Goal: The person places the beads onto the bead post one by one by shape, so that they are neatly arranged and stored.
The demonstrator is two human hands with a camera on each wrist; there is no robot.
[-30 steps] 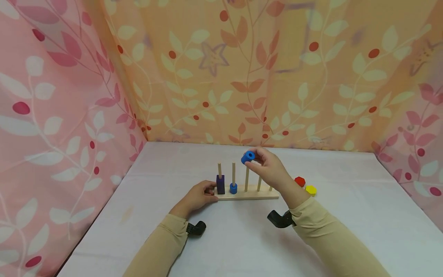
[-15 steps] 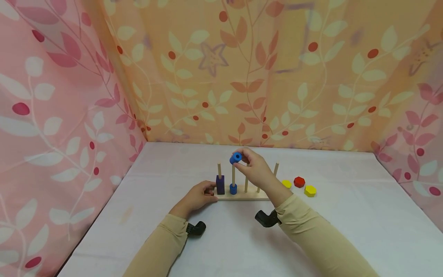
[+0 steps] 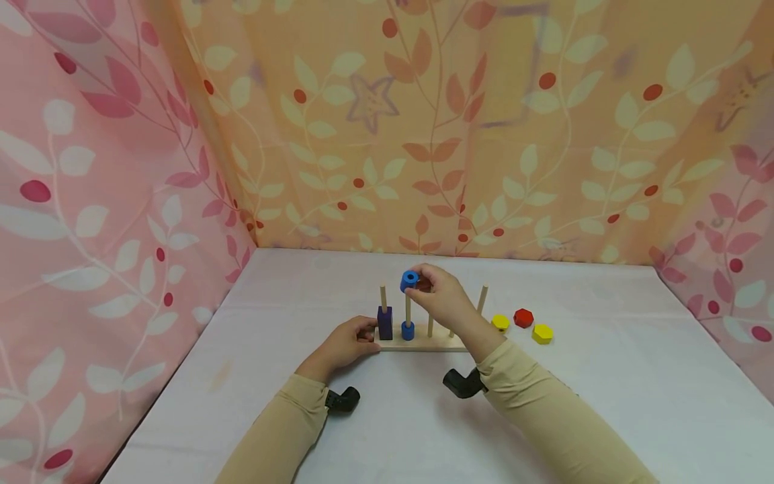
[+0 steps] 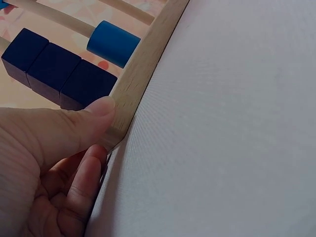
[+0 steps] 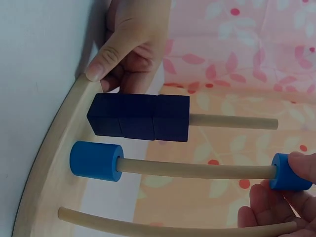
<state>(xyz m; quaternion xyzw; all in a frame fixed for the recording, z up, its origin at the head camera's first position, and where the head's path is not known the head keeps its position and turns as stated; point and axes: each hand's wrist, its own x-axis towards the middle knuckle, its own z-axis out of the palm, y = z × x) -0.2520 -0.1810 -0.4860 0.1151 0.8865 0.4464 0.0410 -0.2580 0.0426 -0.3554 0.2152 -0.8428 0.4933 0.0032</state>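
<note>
A wooden peg stand with upright pegs lies on the table. My left hand grips its left end, thumb on the base in the left wrist view. Dark purple square blocks are stacked on the first peg. One blue cylinder bead sits at the bottom of the second peg. My right hand pinches another blue cylinder bead at the tip of that second peg. The right wrist view shows the peg's tip meeting the bead's hole. The right hand hides parts of the pegs behind it.
Two yellow hexagonal beads, a nearer one and a farther one, lie right of the stand beside a red bead. A white cloth covers the table. Patterned curtains stand behind and at the sides.
My right hand has moved left with the blue cylinder bead, from above the third peg to the second peg's tip, and the bead has turned more upright. The left hand has stayed still.
</note>
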